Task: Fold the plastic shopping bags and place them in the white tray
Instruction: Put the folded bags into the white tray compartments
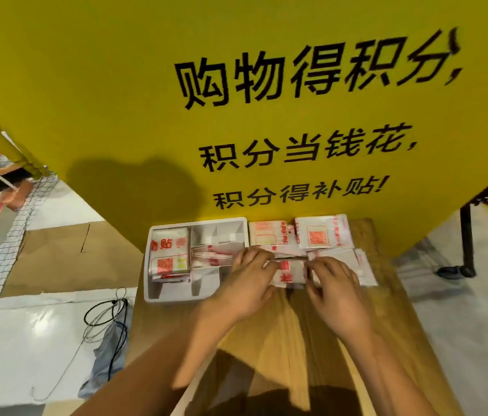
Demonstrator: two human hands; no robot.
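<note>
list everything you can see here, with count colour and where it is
white tray: one, white, table's left
bags in tray: a few, white with red print, its left compartment
bag being folded: one, white and red, between the hands
loose bags: several, white and red, table behind the hands
table: one, wooden, bottom centre
yellow board: one, black characters, behind table
cord: one, black, floor left
left hand: one, pinches bag's left edge
right hand: one, pinches its right edge

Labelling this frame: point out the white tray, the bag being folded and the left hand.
white tray (170, 298): head view, front rim.
bag being folded (289, 273): head view, red-printed face.
left hand (245, 280): head view, back of the hand.
</note>
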